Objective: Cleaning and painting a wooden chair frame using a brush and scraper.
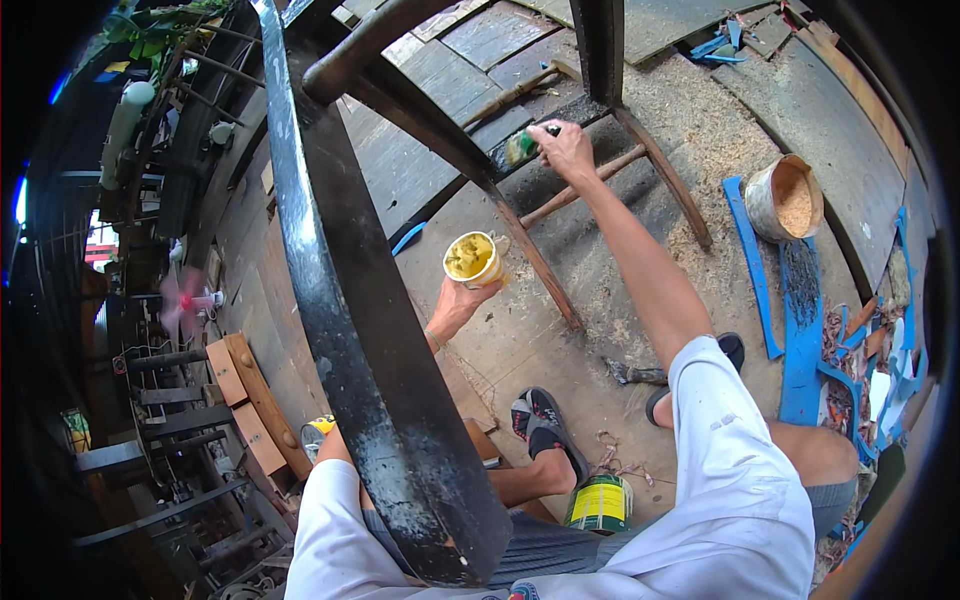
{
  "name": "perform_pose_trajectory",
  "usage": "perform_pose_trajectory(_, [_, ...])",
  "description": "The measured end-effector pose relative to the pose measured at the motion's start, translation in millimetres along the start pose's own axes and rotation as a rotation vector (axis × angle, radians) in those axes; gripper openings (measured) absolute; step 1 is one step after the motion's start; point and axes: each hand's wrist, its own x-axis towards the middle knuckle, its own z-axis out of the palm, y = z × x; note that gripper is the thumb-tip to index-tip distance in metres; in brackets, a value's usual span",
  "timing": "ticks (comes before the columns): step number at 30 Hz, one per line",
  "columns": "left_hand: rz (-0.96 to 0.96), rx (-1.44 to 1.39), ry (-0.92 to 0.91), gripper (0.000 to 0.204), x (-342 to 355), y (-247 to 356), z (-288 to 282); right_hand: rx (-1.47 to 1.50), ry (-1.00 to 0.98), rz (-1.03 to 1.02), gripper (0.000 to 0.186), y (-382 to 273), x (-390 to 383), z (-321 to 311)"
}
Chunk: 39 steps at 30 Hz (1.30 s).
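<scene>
My left hand (465, 305) is wrapped round a small yellow-and-white tub (492, 272) with mustard-yellow stuff inside. Farther off, my right hand (567, 152) grips a brush (520, 148) with some green on it. The brush lies against a dark crosspiece (545, 142) of a wooden chair-like frame, between two of its legs; how its bristles meet the wood is too small to tell. A long black-painted board (385, 350) of the frame slants across my lap and hides part of my left forearm. Thinner brown rungs (585, 187) join the legs.
At right stands a tub (768, 205) of sawdust, beside blue strips (800, 375) and scraps. A green-and-yellow can (600, 503) is by my foot. Stacked wood pieces (252, 405) and a pink fan (186, 300) are at left. Sawdust covers the floor (660, 130) beyond the frame.
</scene>
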Motion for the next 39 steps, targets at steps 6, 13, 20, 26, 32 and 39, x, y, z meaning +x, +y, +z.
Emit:
perform_pose_trajectory(6, [-0.037,-0.053,-0.033,0.057,-6,3,7,0.386,0.061,0.25,0.027,26,-9,27])
perform_pose_trajectory(13, [-0.017,-0.015,-0.022,0.053,-7,-6,0,0.408,0.09,0.251,0.025,20,-6,37])
perform_pose_trajectory(20, [-0.008,0.018,-0.015,0.054,-4,-6,4,0.549,0.003,0.357,0.022,28,8,32])
perform_pose_trajectory(26, [-0.008,0.022,-0.009,0.052,-6,-3,3,0.462,0.003,0.302,0.02,27,3,37])
perform_pose_trajectory(32, [0.021,-0.029,-0.052,0.052,2,8,22,-0.289,0.275,-0.111,0.041,51,49,-47])
perform_pose_trajectory(39, [-0.017,0.0,-0.072,0.055,-2,4,9,-0.866,0.124,-0.538,0.016,11,-1,-24])
